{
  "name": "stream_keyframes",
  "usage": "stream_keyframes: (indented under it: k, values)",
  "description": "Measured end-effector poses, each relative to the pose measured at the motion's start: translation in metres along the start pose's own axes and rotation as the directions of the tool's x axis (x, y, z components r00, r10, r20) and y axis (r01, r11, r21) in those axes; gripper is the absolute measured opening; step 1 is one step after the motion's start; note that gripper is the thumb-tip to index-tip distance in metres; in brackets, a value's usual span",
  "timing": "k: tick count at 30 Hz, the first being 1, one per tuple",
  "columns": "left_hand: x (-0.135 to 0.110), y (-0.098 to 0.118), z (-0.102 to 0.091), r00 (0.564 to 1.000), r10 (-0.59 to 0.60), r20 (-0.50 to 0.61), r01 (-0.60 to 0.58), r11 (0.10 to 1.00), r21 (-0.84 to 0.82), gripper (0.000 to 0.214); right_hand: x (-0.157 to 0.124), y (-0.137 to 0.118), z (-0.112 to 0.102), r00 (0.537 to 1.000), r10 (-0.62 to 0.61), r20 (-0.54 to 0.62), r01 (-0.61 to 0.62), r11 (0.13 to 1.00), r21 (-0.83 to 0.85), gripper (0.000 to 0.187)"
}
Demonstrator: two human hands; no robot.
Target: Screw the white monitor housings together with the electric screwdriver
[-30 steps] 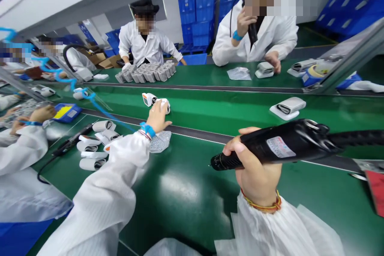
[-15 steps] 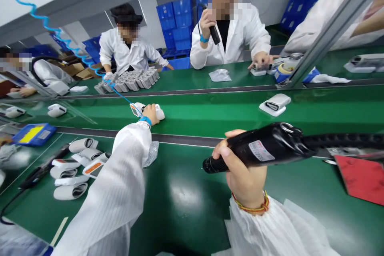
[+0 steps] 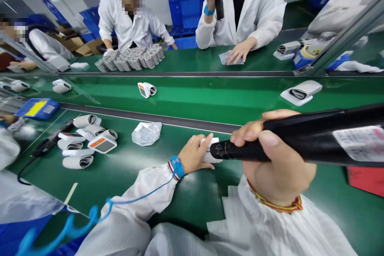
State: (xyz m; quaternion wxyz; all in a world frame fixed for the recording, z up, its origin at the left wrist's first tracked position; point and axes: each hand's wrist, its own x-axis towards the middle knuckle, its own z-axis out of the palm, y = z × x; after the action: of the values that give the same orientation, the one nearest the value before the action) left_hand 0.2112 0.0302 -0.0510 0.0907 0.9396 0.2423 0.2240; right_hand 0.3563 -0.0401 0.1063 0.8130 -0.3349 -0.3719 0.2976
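Observation:
My left hand (image 3: 196, 154) is closed around a small white device (image 3: 211, 149) that rests on the green table (image 3: 135, 172) just in front of me. A blue wrist strap with a coiled cord (image 3: 177, 167) sits on that wrist. My right hand (image 3: 274, 160) grips a black electric screwdriver (image 3: 300, 138), held level with its tip right at the white device. A clear bag of small screws (image 3: 147, 133) lies to the left of my left hand.
Several white devices (image 3: 87, 140) lie in a cluster at the left. On the green conveyor (image 3: 210, 100) ride one device (image 3: 147, 89) and a white unit (image 3: 301, 92). Across it, two people in white coats work beside grey parts (image 3: 130, 59). A red pad (image 3: 366, 180) lies right.
My left hand has drawn back from the conveyor with a white device and set it on the table near me. The screwdriver has moved in so its tip meets the device.

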Motion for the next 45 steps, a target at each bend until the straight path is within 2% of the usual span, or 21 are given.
stream_keyframes:
  k: [3,6,9,12,15,19,28,38,45]
  values:
    - [-0.004,0.004,0.005,0.998,-0.025,-0.049,0.023,0.999,-0.038,0.131,0.001,0.008,-0.002,1.000,-0.001,0.016,0.001,1.000,-0.028,0.020]
    - [-0.004,0.004,0.002,0.999,-0.039,-0.037,0.036,0.997,-0.065,0.127,0.002,0.015,-0.005,1.000,-0.016,0.013,0.016,0.998,-0.064,0.021]
    - [-0.004,0.006,-0.002,0.998,-0.058,-0.021,0.056,0.996,-0.063,0.108,0.002,0.020,-0.008,0.999,-0.045,0.014,0.046,0.992,-0.120,0.023]
    - [-0.003,0.012,-0.006,0.991,-0.124,-0.046,0.123,0.992,-0.032,0.082,0.001,0.022,-0.009,0.998,-0.056,0.008,0.056,0.980,-0.192,0.023]
    - [-0.001,0.018,-0.010,0.980,-0.192,-0.055,0.192,0.981,0.004,0.071,0.000,0.025,-0.009,1.000,-0.031,0.004,0.031,0.976,-0.217,0.023]
    - [0.002,0.020,-0.015,0.981,-0.189,-0.050,0.192,0.980,0.052,0.070,0.000,0.029,-0.007,1.000,-0.012,0.011,0.014,0.974,-0.227,0.023]
    - [0.004,0.021,-0.016,0.989,-0.133,-0.059,0.140,0.983,0.119,0.071,0.001,0.031,0.000,1.000,0.020,0.023,-0.017,0.991,-0.130,0.021]
    - [0.005,0.021,-0.016,0.991,-0.101,-0.088,0.114,0.981,0.157,0.072,0.000,0.034,0.000,1.000,0.011,0.020,-0.007,0.983,-0.181,0.020]
    - [0.005,0.021,-0.013,0.993,-0.100,-0.060,0.109,0.978,0.179,0.072,-0.001,0.036,0.000,0.999,0.003,0.036,0.006,0.969,-0.246,0.016]
